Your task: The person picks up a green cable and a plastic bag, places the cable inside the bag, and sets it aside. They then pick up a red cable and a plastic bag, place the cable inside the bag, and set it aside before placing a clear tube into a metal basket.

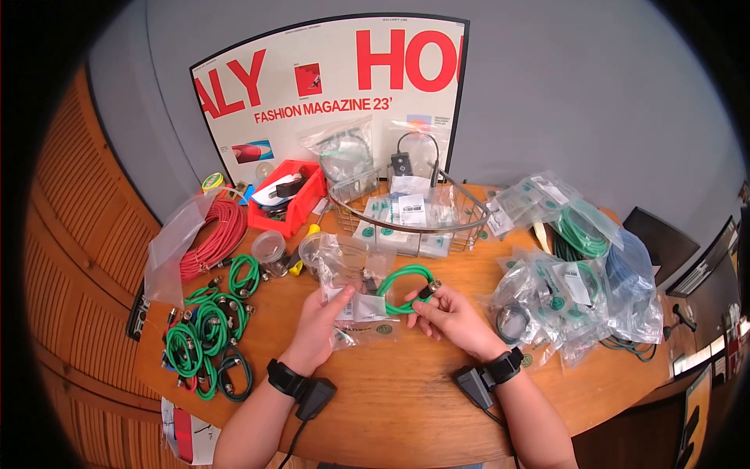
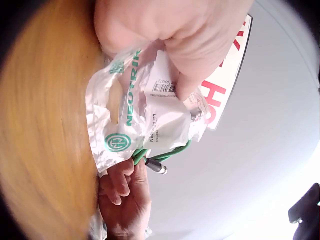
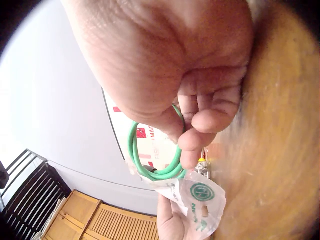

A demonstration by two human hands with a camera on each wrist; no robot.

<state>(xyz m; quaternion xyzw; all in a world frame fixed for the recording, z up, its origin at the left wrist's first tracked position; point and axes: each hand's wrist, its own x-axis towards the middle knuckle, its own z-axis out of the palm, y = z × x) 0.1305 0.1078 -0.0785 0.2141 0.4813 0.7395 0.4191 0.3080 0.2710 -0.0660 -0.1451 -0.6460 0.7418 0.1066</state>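
Observation:
My left hand (image 1: 316, 327) grips a clear plastic bag (image 1: 366, 338) with green print, its thumb over a white paper label (image 2: 167, 125) with a barcode. My right hand (image 1: 455, 322) pinches a looped green cable (image 1: 409, 270) between thumb and fingers, just right of the bag. A dark connector with a metal tip (image 2: 157, 166) sticks out of the loop near the right fingertips. In the head view, the cable's left side overlaps the bag's opening. Both hands are raised near the middle of the wooden table.
Several green cables (image 1: 187, 344) are piled at left, below a red cable coil (image 1: 215, 242). Behind stand a red bin (image 1: 301, 211), a clear round tub (image 1: 269, 248) and a wire basket (image 1: 469, 227) with bags. Bagged cables (image 1: 562, 305) heap up at right.

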